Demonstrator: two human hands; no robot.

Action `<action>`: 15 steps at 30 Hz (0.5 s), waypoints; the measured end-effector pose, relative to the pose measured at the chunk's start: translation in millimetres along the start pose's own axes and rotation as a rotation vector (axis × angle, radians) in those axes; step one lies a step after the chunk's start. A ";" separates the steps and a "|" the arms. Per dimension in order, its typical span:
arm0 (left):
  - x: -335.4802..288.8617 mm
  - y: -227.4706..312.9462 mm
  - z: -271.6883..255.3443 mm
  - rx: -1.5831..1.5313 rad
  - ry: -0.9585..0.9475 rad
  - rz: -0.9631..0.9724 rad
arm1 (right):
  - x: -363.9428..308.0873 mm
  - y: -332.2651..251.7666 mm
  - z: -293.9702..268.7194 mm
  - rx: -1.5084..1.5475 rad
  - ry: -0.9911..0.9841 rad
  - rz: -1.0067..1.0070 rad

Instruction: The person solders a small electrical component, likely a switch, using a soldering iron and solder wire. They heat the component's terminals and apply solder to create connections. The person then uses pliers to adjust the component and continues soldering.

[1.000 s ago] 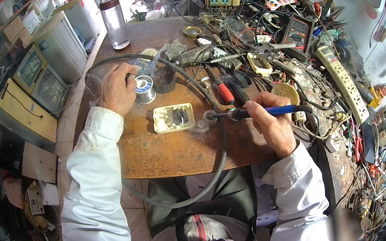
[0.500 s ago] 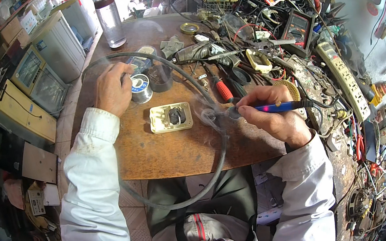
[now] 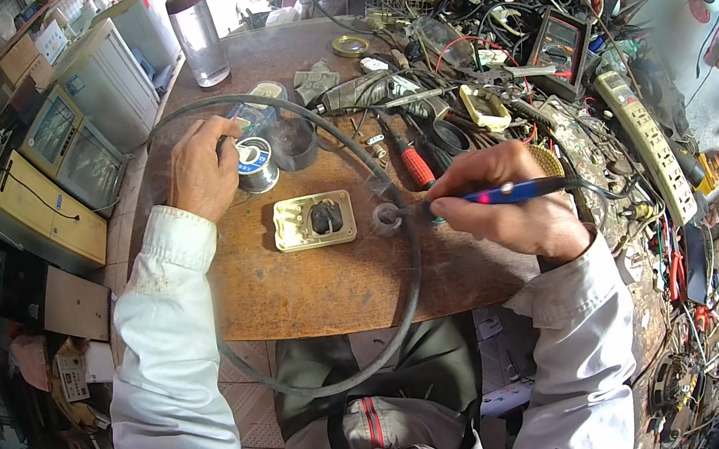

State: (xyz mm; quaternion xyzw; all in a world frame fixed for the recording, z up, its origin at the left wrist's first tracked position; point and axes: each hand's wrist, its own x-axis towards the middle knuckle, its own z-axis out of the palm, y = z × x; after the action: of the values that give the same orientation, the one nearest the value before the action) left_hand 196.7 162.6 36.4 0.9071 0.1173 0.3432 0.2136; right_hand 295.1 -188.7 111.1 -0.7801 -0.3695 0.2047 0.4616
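Note:
My right hand (image 3: 515, 210) is closed in a pencil-like grip around a blue soldering iron (image 3: 504, 194) with a small red light. The iron's tip end points left at a small round grey piece (image 3: 386, 218) on the table, with faint smoke around it. My left hand (image 3: 202, 166) has its fingers curled together next to a spool of solder wire (image 3: 258, 167); what they pinch is hidden. Between the hands lies an open cream plastic housing (image 3: 290, 225) with a dark part inside. A grey hoop-like tube (image 3: 413, 281) arcs across the view, passing near both hands.
A dark round tin (image 3: 292, 146) stands behind the spool. A red-handled screwdriver (image 3: 416, 168), a multimeter (image 3: 558, 46), a power strip (image 3: 644, 135) and tangled wires crowd the right side. A clear bottle (image 3: 200, 44) stands at the far left of the wooden table (image 3: 341, 288).
My right hand and the iron have shifted slightly, with the iron's cord end now more level. The smoke has thinned. The left hand stays beside the spool.

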 end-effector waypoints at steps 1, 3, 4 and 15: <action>0.6 1.1 0.1 -0.004 -0.004 -0.008 | 0.5 -1.6 1.0 -0.008 0.004 0.041; 1.3 3.3 1.4 0.005 -0.006 0.004 | -2.0 -1.4 1.6 -0.050 0.036 0.028; 0.4 3.8 1.4 0.023 -0.002 0.020 | -2.3 -0.9 3.0 -0.068 0.046 0.019; -0.3 6.7 -1.8 0.032 -0.015 0.025 | -5.9 7.4 -4.4 0.059 0.131 0.102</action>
State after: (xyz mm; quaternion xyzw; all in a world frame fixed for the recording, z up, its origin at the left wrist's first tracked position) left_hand 195.7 157.2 40.6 0.9142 0.1100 0.3372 0.1958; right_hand 297.0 -198.0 106.8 -0.7956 -0.2921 0.1876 0.4965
